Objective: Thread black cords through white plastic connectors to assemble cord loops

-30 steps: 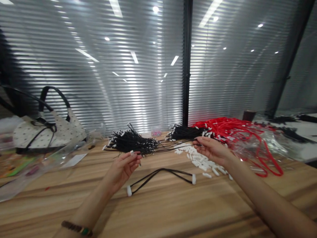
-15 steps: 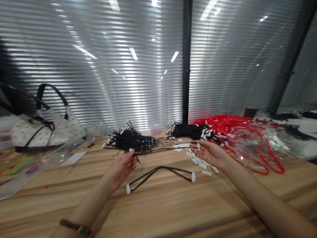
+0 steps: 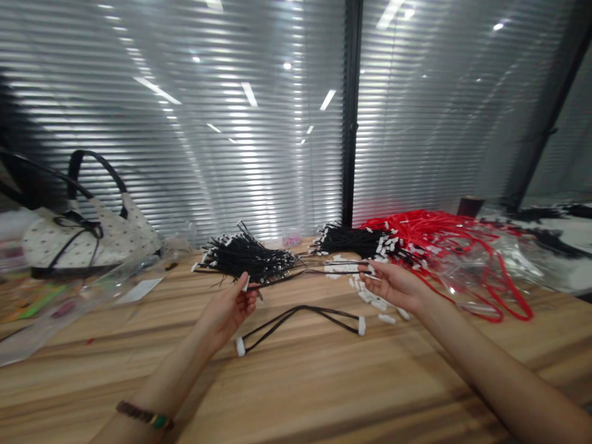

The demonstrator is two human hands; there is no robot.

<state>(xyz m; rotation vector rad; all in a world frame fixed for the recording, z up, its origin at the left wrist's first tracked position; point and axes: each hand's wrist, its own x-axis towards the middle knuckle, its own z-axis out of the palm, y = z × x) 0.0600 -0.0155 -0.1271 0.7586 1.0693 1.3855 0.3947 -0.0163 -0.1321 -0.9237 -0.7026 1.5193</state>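
My left hand (image 3: 231,310) pinches one end of a thin black cord (image 3: 308,271), a white end piece beside the thumb. At the cord's other end are the closed fingertips of my right hand (image 3: 393,285), also by a white piece. The cord spans the gap between the hands, bowed slightly upward. Below it on the table lies a second black cord (image 3: 301,308), doubled, with a white block at each end. Behind my left hand is a pile of black cords (image 3: 245,256) with white and metallic ends. Small white plastic pieces (image 3: 370,297) are scattered near my right hand.
Another black cord bundle (image 3: 349,239) lies farther back, beside a heap of red straps (image 3: 420,225). Clear plastic bags (image 3: 476,271) rest on the right. A dotted handbag (image 3: 92,237) and plastic packaging (image 3: 69,314) occupy the left. A blind-covered window (image 3: 208,154) rises behind the wooden table (image 3: 324,388).
Between the hands, the cord has gone from nearly straight to slightly slack and bowed. The white piece at my left thumb has tilted. Both hands stay in nearly the same place.
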